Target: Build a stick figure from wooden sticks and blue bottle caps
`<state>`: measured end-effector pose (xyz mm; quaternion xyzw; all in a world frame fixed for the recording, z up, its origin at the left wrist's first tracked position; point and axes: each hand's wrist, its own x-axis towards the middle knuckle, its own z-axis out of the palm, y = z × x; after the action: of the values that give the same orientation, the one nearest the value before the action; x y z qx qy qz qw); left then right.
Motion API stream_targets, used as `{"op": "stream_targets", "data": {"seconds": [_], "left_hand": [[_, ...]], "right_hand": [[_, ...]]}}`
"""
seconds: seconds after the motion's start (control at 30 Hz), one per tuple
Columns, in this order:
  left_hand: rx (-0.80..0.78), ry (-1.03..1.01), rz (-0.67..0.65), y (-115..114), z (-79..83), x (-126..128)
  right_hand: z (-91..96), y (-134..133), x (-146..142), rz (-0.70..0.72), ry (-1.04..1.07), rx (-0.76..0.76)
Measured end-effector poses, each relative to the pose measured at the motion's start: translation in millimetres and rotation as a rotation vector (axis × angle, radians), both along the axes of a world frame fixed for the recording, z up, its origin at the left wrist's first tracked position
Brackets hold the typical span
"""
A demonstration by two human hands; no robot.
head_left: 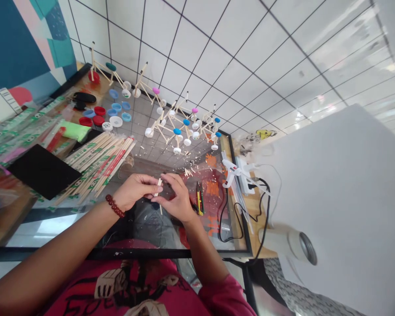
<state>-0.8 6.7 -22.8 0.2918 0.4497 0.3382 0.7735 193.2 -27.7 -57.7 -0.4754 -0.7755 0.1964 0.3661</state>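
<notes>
Short pale wooden sticks (158,188) are held upright between my two hands, above the glass tabletop. My left hand (134,191), with a dark red bead bracelet at the wrist, pinches them between thumb and fingers. Curled round them from the other side is my right hand (178,199), its thumb and fingertips at their ends. A thin stick end (161,210) pokes out below the right thumb. Beyond the hands stand several small stick models with bottle-cap wheels (177,150). A yellow and black utility knife (200,198) lies right of my right hand.
Left are wrapped chopsticks (98,162), a black sheet (44,171) and loose bottle caps (116,121). A white glue gun (231,172) with a black cable (221,219) is at the right edge. Wood scraps (189,172) litter the glass. A tiled wall (197,48) rises behind.
</notes>
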Motion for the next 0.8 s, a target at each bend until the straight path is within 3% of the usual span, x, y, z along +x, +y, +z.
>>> {"op": "stream_targets", "data": {"seconds": [0.27, 0.63, 0.7, 0.8], "left_hand": [[-0.014, 0.022, -0.017, 1.2, 0.0, -1.0], [0.010, 0.019, -0.031, -0.4, -0.5, -0.3], [0.002, 0.024, -0.006, 0.3, -0.7, -0.4], [0.019, 0.031, 0.137, 3.0, -0.9, -1.8]], "right_hand": [[-6.2, -1.2, 3.5, 0.015, 0.005, -0.003], [0.7, -1.8, 2.8, 0.021, 0.228, 0.000], [1.1, -1.1, 1.4, -0.002, 0.222, 0.014], [7.1, -3.6, 3.8, -0.131, 0.141, 0.040]]}}
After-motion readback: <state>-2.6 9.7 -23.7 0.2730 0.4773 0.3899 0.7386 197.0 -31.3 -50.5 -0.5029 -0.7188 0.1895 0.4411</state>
